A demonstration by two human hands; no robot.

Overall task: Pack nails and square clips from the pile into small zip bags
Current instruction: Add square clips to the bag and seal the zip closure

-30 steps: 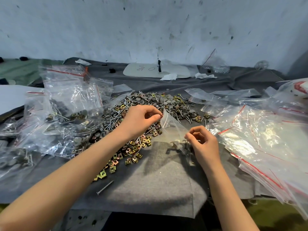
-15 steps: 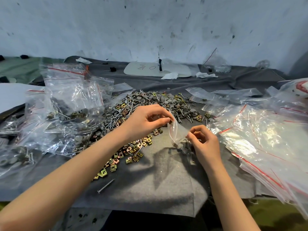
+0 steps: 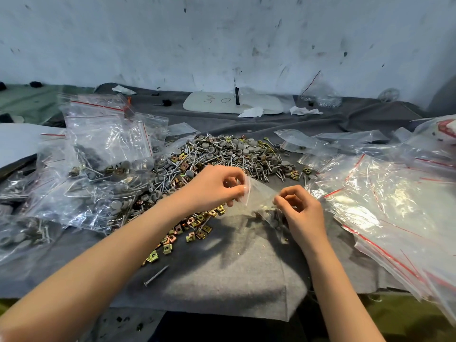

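While both hands hold it just above the grey cloth [image 3: 234,280], the bag [image 3: 260,197] hangs at the near edge of the pile [image 3: 222,156]: the left hand [image 3: 214,191] pinches its red-lined mouth, fingers [image 3: 235,190] curled, and the right hand [image 3: 302,213] pinches the opposite edge likewise. Such thin clear film should be limp, slippery and light, except for the few pieces that seem to weigh down its lower corner, so the stiffer zip strip looks the surest place to grip. Clips [image 3: 197,225] lie just left of it, one nail [image 3: 156,275] nearer the table edge. Filled bags [image 3: 98,169] sit left, empty bags [image 3: 382,206] right.
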